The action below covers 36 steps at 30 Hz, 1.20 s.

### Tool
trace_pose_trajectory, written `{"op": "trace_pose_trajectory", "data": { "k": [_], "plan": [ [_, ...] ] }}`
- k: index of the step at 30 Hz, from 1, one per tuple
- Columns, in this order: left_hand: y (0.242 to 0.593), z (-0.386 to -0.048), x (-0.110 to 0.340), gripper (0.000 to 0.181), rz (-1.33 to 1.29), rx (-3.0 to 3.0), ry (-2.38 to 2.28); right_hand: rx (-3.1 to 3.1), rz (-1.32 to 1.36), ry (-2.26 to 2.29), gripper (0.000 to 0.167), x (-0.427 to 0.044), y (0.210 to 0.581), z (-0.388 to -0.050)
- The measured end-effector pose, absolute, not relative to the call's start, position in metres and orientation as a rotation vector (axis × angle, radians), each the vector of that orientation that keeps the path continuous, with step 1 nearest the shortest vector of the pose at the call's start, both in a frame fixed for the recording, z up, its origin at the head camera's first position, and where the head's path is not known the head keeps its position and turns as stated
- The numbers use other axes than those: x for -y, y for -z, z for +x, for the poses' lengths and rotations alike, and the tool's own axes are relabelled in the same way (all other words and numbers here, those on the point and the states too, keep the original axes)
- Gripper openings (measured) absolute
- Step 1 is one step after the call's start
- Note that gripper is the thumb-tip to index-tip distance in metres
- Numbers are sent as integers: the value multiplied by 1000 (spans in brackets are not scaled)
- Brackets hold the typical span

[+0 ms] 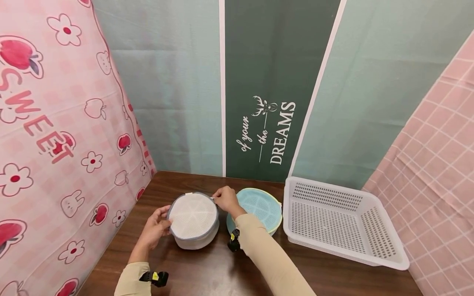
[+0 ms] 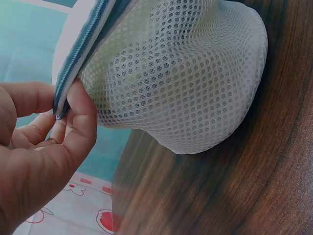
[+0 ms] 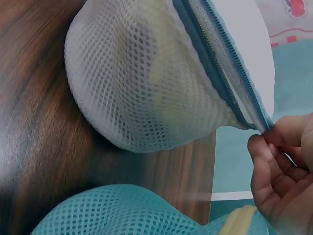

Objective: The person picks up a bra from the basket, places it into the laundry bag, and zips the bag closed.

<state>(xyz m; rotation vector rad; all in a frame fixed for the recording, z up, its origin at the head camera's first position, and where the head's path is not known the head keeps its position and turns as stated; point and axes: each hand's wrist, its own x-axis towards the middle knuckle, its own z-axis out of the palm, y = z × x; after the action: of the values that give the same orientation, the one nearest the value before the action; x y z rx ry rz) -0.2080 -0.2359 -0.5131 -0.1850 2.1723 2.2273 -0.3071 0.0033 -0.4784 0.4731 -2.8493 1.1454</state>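
A round white mesh laundry bag (image 1: pixel 194 216) with blue zipper edging stands on the table in front of me. At its left rim, my left hand (image 1: pixel 153 230) pinches the blue-edged border between thumb and fingers. My right hand (image 1: pixel 226 199) pinches the far right end of the zipper edge (image 3: pixel 234 54). A gap shows between the two blue zipper bands in the right wrist view. Something pale yellow shows faintly through the mesh wall (image 2: pixel 171 78); what it is I cannot tell. Whether the right fingers hold a zipper pull is hidden.
Just right of the white bag sits a blue mesh bag (image 1: pixel 261 207) with yellow edging, partly behind my right forearm. Further right is a white perforated plastic basket (image 1: pixel 292 236). The brown wooden table (image 1: pixel 200 275) meets hanging cloths at its back and sides.
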Motion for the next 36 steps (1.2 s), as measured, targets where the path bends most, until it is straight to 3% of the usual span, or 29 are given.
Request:
{"op": "trace_pose_trajectory", "data": {
  "k": [7, 11, 15, 22, 36],
  "plan": [
    [508, -206, 237, 47, -191, -2253, -2141, 2805, 703, -376, 9, -1, 480, -303],
    [504, -206, 236, 47, -193, -2282, -2106, 2780, 735, -177, 10, 2, 481, -303],
    [502, -205, 235, 45, -153, -2453, -1949, 2804, 709, -191, 11, 3, 482, -301],
    [485, -206, 234, 45, 87, -3099, -1151, 2764, 687, -426, 13, 3, 487, -296],
    [453, -240, 215, 35, 300, -3137, -876, 2636, 687, -440, 11, 0, 488, -297]
  ]
}}
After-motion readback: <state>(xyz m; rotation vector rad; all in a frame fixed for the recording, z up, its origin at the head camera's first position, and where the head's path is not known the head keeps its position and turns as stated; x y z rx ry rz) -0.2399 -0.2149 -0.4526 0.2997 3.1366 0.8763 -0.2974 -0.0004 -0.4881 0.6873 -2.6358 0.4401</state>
